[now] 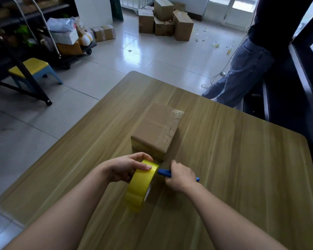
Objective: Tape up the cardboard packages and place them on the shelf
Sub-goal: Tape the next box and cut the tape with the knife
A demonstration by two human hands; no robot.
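Observation:
A brown cardboard package [157,129] lies on the wooden table [233,159], with clear tape over its far corner and right side. Just in front of its near end, my left hand [126,168] grips a yellow tape roll [141,186] held on edge, thumb on its rim. My right hand [179,175] is closed around a blue cutter [164,172], whose tip points at the roll's upper edge next to the package's near face. Whether a strip runs from roll to package is not visible.
A person in jeans [242,69] stands at the table's far right beside dark shelving [300,73]. Several cardboard boxes [164,20] are stacked on the floor at the back. A loaded trolley [70,42] and a yellow stool [34,69] stand at left.

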